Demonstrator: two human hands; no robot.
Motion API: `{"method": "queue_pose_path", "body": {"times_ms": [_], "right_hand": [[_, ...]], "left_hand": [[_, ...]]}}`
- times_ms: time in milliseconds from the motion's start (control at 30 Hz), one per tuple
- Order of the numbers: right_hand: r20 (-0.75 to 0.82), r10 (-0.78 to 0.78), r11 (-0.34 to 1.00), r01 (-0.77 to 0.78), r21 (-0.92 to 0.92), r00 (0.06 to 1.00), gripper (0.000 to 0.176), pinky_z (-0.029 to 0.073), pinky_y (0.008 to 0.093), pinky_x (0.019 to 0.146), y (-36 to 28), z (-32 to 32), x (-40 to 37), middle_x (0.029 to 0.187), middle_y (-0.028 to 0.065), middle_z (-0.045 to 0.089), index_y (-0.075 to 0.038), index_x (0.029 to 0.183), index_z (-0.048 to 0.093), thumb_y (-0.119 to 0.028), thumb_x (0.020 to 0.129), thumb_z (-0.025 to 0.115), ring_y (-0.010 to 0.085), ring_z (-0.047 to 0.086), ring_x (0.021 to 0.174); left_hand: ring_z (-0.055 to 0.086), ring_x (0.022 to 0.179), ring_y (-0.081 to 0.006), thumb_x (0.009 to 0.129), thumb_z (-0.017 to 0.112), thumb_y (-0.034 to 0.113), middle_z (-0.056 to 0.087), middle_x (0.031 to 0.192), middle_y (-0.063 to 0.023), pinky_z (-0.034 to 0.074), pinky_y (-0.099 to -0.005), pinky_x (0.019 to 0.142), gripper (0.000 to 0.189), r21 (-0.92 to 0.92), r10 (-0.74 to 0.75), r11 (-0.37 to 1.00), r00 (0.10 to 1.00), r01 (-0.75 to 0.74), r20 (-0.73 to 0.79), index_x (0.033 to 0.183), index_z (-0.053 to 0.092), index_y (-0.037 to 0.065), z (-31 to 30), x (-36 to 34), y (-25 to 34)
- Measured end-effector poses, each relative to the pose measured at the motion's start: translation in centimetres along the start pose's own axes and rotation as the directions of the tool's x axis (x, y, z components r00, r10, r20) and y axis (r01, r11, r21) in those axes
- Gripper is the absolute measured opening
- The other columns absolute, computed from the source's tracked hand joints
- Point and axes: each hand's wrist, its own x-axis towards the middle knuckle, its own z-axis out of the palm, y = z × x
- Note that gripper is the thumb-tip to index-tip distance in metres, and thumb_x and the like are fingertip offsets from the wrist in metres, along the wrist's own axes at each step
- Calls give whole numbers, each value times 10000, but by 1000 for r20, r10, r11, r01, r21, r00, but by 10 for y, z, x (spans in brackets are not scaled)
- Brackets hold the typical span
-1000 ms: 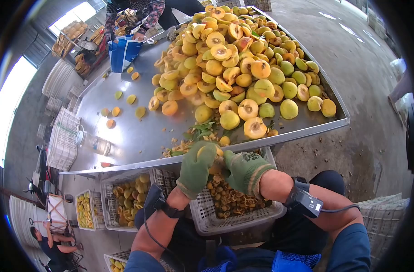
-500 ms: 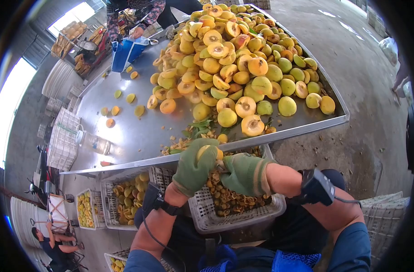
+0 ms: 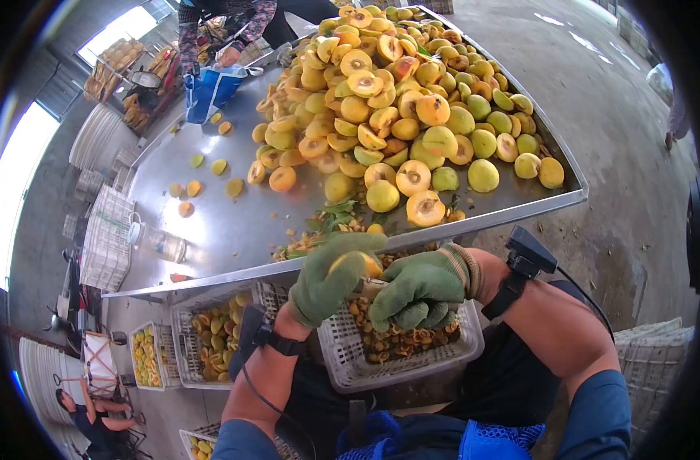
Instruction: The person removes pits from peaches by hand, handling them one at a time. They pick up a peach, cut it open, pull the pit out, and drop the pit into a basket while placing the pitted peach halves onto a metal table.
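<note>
My left hand (image 3: 327, 280), in a green glove, is closed around a yellow fruit (image 3: 368, 265) above the near edge of the metal table (image 3: 235, 222). Beside it, my right hand (image 3: 423, 287), gloved too, has its fingers curled round a small tool (image 3: 373, 287) whose light-coloured end touches the fruit side; its exact shape is mostly hidden. Both hands are over a pale plastic crate (image 3: 396, 374) holding scraps and pits (image 3: 381, 337). A large pile of halved and whole yellow-green fruit (image 3: 373, 115) lies on the table.
Crates of fruit (image 3: 220, 337) (image 3: 152, 356) stand left of my legs. On the table are a clear plastic jug (image 3: 158, 241) and a blue bag (image 3: 212, 90) handled by another person (image 3: 246, 34). Someone sits at lower left (image 3: 97, 414). Stacked crates (image 3: 653, 368) stand at right.
My right hand has turned, its fingers now curled downward beside the fruit, and its wrist has risen. My left hand has opened its upper fingers slightly around the fruit.
</note>
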Motion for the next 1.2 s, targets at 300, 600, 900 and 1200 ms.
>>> {"method": "queue_pose_path", "body": {"times_ms": [300,600,900,1200], "right_hand": [[-4,-92,995,93,42,996,285,297,230,361,12,20,11,584,-14,497,4,1005,691,-274,953,665,59,406,414],[-467,49,932,-209,-297,883,616,472,320,522,20,70,17,589,18,544,-50,923,765,-608,986,513,128,537,522],[-43,-301,407,88,-909,953,487,566,448,774,52,113,-2,1044,242,690,-42,1208,636,-465,1000,514,392,699,923],[-543,-139,471,-427,-772,828,504,524,485,909,38,90,0,1070,214,718,-55,1152,667,-494,997,472,405,686,1014]], "left_hand": [[694,789,-180,1043,316,647,708,1043,-153,591,-291,684,760,-513,-312,843,923,159,-227,1375,525,-3,-1,-18,-22],[664,679,-200,1039,384,592,730,999,-129,520,-310,536,656,34,-168,981,933,189,-318,1223,636,15,-44,-81,-34],[678,1019,-404,914,630,418,701,1129,-243,529,-457,915,504,660,-168,-32,647,750,-744,1238,662,34,-174,-166,-2],[690,873,-387,961,577,445,718,968,-189,531,-449,771,423,784,-154,505,932,360,-328,1125,679,70,-112,58,-36]]}}
